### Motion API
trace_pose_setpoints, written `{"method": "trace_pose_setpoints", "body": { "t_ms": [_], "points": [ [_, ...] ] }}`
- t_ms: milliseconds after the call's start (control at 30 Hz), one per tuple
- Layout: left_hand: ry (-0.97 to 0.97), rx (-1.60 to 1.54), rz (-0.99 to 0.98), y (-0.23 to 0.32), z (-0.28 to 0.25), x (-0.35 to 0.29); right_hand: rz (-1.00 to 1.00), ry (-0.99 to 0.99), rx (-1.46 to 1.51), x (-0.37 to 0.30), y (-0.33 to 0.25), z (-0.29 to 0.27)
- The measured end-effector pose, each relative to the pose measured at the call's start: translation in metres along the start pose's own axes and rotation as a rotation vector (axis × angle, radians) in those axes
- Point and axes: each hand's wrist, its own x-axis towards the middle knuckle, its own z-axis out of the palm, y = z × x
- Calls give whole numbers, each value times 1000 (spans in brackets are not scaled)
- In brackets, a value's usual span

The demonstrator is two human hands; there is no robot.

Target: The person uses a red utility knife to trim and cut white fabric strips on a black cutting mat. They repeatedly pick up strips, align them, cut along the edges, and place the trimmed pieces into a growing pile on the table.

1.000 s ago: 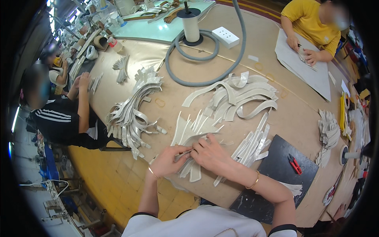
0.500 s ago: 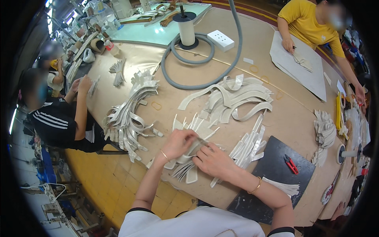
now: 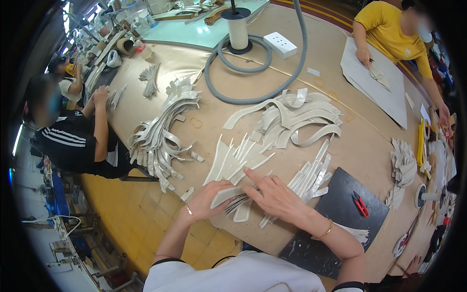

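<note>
My left hand (image 3: 206, 199) is closed round a pale strip (image 3: 226, 195), which sticks out from its fingers towards the right. My right hand (image 3: 279, 199) hovers over the strips close by, its index finger stretched out and apart from the thumb. The thumb side is next to the ends of a stack of thin strips (image 3: 238, 203) between the two hands. Just beyond my hands lies a fan of flat, light grey strips (image 3: 228, 158) with white edges. Narrow shiny strips (image 3: 311, 177) lie to the right of my right hand.
A big pile of curved strips (image 3: 287, 119) lies farther back, with a bundle (image 3: 163, 126) at left. Red snips (image 3: 360, 204) rest on a dark mat (image 3: 335, 233). A grey hose (image 3: 243, 101) coils near a thread spool (image 3: 238, 31). Co-workers sit left and stand far right.
My hands have moved apart. The left hand has shifted down and left with a pale strip showing in it, and the right index finger has stretched out. The fan of strips is more exposed.
</note>
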Motion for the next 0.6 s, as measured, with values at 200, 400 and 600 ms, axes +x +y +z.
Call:
{"method": "trace_pose_setpoints", "body": {
  "t_ms": [200, 400, 600],
  "points": [
    [-146, -216, -150, -28, -3, 11, -206, 50, -187, 0, 6, -1],
    [-404, -505, -269, -52, -20, 32, -384, 160, -270, -11, 17, 4],
    [-551, -177, -125, -19, -28, 56, -343, 92, -270, -4, 18, 2]
  ]
}}
